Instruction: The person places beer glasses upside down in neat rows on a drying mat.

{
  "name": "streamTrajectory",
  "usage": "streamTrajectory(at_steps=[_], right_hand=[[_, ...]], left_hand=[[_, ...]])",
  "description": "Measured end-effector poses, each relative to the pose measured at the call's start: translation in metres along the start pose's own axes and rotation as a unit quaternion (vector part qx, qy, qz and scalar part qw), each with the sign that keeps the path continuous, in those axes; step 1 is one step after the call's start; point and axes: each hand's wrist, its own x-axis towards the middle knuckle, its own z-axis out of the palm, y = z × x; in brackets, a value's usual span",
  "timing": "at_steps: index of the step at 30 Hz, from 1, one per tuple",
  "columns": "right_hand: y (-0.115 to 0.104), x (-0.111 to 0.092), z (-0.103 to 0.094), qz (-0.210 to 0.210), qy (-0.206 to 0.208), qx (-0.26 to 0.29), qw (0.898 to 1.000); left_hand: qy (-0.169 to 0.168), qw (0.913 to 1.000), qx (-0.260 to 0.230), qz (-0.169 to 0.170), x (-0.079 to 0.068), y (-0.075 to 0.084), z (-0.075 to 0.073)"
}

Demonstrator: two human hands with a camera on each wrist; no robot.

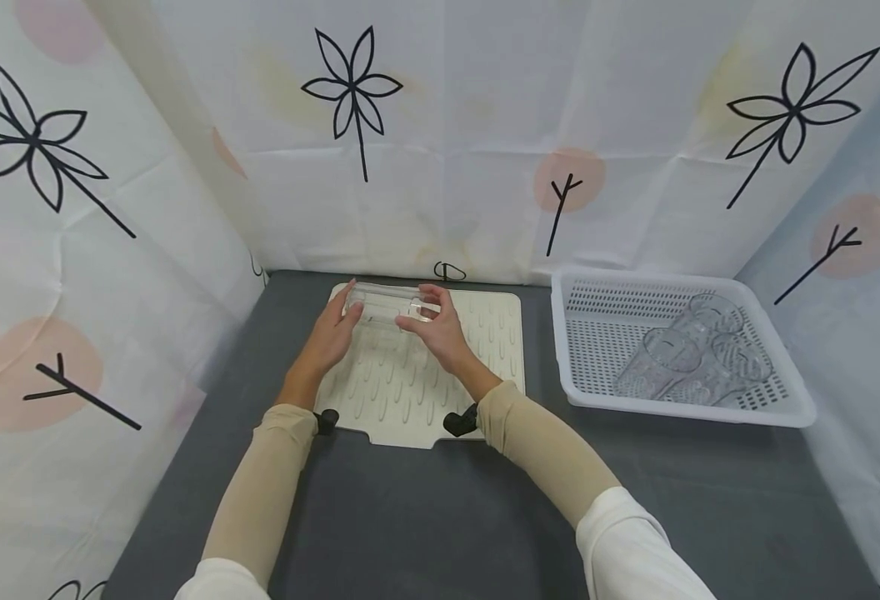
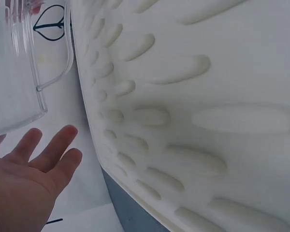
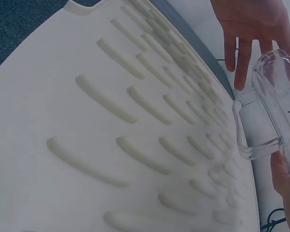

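A clear mug (image 1: 387, 306) with a handle lies on its side in the air, held between both hands above the cream draining mat (image 1: 380, 392). My left hand (image 1: 333, 327) holds one end of it, thumb in front and fingers behind. In the left wrist view, several left fingers (image 2: 63, 150) spread out past the mug's end. At the other end, my right hand (image 1: 440, 327) pinches the mug between thumb and fingers. The mug's handle (image 3: 239, 128) points toward the mat in the right wrist view.
A white perforated basket (image 1: 571, 367) stands to the right, with several clear drinking vessels (image 1: 665, 354) lying in it. The mat lies on a dark grey tabletop (image 1: 410, 517). Patterned cloth (image 1: 485, 100) hangs behind and on both sides.
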Motion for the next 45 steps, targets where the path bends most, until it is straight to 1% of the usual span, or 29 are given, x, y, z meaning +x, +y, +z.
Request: streamTrajectory(at_steps=[3,8,11,16,21,23,27,33,39,41,45], right_hand=[[0.001,0.000,0.000,-0.011,-0.001,-0.018,1.000],[0.001,-0.002,0.002,-0.039,-0.002,-0.062,0.997],[0.001,-0.001,0.004,-0.055,-0.001,-0.080,0.995],[0.003,0.002,0.005,-0.067,-0.002,-0.124,0.990],[0.003,0.004,0.006,-0.071,-0.006,-0.156,0.985],[0.003,0.005,0.007,-0.068,-0.013,-0.178,0.982],[0.003,0.007,0.008,-0.059,-0.035,-0.232,0.970],[-0.001,0.008,0.008,-0.067,-0.064,-0.281,0.955],[-0.005,0.009,0.009,-0.067,-0.071,-0.309,0.946],[-0.005,0.010,0.010,-0.066,-0.072,-0.323,0.941],[-0.004,0.009,0.012,-0.061,-0.058,-0.360,0.929]], left_hand=[[0.007,0.9999,-0.008,0.006,0.001,0.002,0.001],[0.019,0.9995,-0.009,0.024,0.001,0.004,0.001],[0.027,0.9993,-0.010,0.025,0.001,0.005,0.001],[0.037,0.9989,-0.018,0.022,0.002,0.012,0.001],[0.046,0.9983,-0.010,0.034,0.004,0.019,0.001],[0.048,0.9979,-0.004,0.043,0.003,0.020,0.001],[0.053,0.9965,0.004,0.065,0.002,0.021,0.000],[0.055,0.9939,-0.004,0.095,0.001,0.028,0.000],[0.046,0.9925,-0.006,0.114,0.003,0.034,0.002],[0.046,0.9923,-0.010,0.114,0.003,0.034,0.002],[0.049,0.9922,-0.017,0.113,0.001,0.034,0.002]])
